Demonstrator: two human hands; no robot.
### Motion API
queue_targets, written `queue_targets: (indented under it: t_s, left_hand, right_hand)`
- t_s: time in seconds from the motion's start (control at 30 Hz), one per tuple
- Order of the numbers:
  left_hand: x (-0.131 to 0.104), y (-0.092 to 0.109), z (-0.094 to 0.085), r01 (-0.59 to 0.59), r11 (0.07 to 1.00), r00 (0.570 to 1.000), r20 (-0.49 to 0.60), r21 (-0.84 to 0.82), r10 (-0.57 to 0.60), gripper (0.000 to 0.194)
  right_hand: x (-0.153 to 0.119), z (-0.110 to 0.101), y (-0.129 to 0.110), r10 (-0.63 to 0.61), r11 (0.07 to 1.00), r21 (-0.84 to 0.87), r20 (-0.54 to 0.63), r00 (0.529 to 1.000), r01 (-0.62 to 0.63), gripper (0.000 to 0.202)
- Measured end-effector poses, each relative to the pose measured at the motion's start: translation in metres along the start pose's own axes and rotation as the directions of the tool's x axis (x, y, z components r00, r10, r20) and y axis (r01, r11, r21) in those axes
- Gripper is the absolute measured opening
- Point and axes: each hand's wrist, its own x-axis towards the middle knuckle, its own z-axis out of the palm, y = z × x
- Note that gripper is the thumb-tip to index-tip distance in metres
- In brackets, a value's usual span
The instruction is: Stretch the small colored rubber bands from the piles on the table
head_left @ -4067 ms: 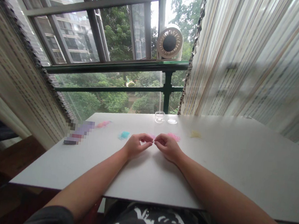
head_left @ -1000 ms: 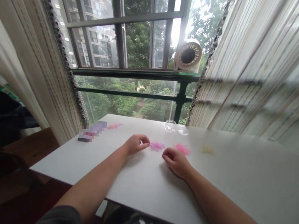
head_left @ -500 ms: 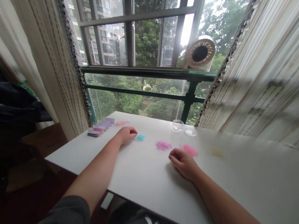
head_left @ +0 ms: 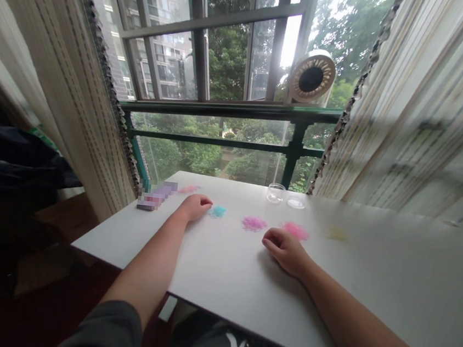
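On the white table [head_left: 213, 265], my left hand [head_left: 197, 207] rests with its fingers curled together beside a small turquoise pile [head_left: 218, 211]. My right hand [head_left: 284, 248] lies on its side, fingers curled in, just in front of a bright pink pile [head_left: 296, 231]. Whether either hand holds anything small is hidden. A purple-pink pile [head_left: 253, 223] lies between the hands. Farther right is a pale yellow pile [head_left: 336, 233], and a pale pink and lilac pile [head_left: 189, 189] is behind my left hand.
A clear round container [head_left: 275, 193] and a clear flat lid or dish [head_left: 296, 203] stand near the back edge. A blurred purple box [head_left: 158, 195] sits at the back left. Beyond are a green railing [head_left: 230, 110], a round white fan [head_left: 312, 78] and curtains on both sides.
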Motion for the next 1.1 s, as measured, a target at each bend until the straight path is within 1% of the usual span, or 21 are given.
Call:
queue_targets:
  t_s: [0.1,0.23,0.4,0.57,0.67,0.8,0.87,0.97,1.1]
  left_hand:
    - [0.004,-0.006,-0.005,0.077,0.997,0.992,-0.103,0.017,-0.075,0.021]
    - [0.01,-0.018,-0.009,0.163,0.986,0.965,-0.214,0.027,-0.153,0.027]
    - [0.016,-0.03,-0.002,0.241,0.97,0.936,-0.272,0.036,-0.223,0.032]
    - [0.021,-0.036,0.007,0.309,0.949,0.908,-0.318,0.067,-0.274,0.044]
    - [0.024,-0.034,0.012,0.31,0.943,0.917,-0.3,0.125,-0.262,0.044]
    - [0.033,-0.027,0.019,0.276,0.935,0.948,-0.225,0.221,-0.227,0.04]
    - [0.039,-0.025,0.021,0.26,0.931,0.959,-0.185,0.255,-0.217,0.041]
    - [0.048,-0.024,0.023,0.273,0.919,0.96,-0.147,0.284,-0.24,0.047]
    - [0.056,-0.025,0.024,0.314,0.905,0.948,-0.146,0.288,-0.282,0.053]
  right_hand:
    - [0.0,0.0,-0.001,0.006,1.0,-0.003,0.004,1.0,-0.006,0.011]
    - [0.0,0.0,-0.001,0.008,1.0,-0.012,0.005,1.0,-0.008,0.011]
    - [0.0,0.003,0.003,-0.009,0.999,-0.031,0.0,1.0,0.009,0.012]
    - [0.002,0.005,0.004,-0.015,1.0,-0.018,-0.002,1.0,0.015,0.012]
    - [0.003,0.005,0.004,-0.01,1.0,-0.022,0.012,1.0,0.01,0.013]
    - [0.002,0.005,0.003,-0.007,0.999,-0.05,0.027,1.0,0.008,0.015]
    - [0.002,0.005,0.002,-0.001,0.998,-0.057,0.033,0.999,0.002,0.015]
    - [0.002,0.005,0.002,0.009,0.998,-0.056,0.038,0.999,-0.007,0.015]
    - [0.002,0.005,0.001,0.014,0.998,-0.059,0.039,0.999,-0.012,0.016]
